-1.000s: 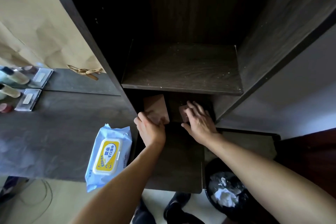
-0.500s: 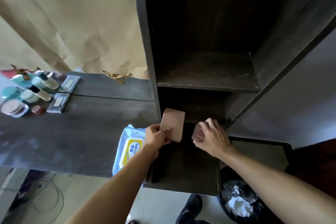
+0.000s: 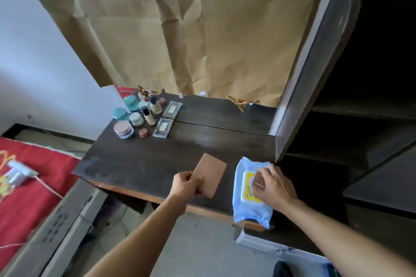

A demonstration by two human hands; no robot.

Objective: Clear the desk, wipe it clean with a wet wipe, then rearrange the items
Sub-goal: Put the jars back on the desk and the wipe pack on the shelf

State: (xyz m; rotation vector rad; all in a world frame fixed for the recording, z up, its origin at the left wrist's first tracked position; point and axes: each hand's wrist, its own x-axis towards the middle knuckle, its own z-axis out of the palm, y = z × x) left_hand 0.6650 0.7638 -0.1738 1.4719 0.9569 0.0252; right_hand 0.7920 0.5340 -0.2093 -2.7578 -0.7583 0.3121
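Big creased brown paper sheet (image 3: 191, 29) hangs far beyond both hands, behind the counter. Dark shelf unit (image 3: 371, 69) stands right of the R hand, its side panel just past that hand's fingertips. Dark wood counter (image 3: 157, 159) runs under & beyond the L hand, w/ the front edge below the wrist. Red cloth (image 3: 29, 186) lies well left of the L hand, lower than the counter.

Blue wet wipe pack (image 3: 249, 211) w/ yellow lid lies on the counter's front right part, directly under the R hand, near end hanging over the edge.

L hand (image 3: 185, 183) pinches a flat tan card (image 3: 212, 174) by its near corner, thumb on its face. Card is tilted, held above the counter btwn the two hands.

R hand (image 3: 278, 186) is curled round a small brown square piece (image 3: 258, 181), held over the pack's lid. Can't tell if it touches the lid.

Cosmetics sit well beyond & left of the L hand, at the counter's back:
- clear flat case (image 3: 163, 128)
- round pink-lidded pot (image 3: 123, 129)
- teal-capped jar (image 3: 121, 114)
- pale jar (image 3: 136, 118)
- dark-capped bottle (image 3: 149, 116)
- small red pot (image 3: 143, 132)
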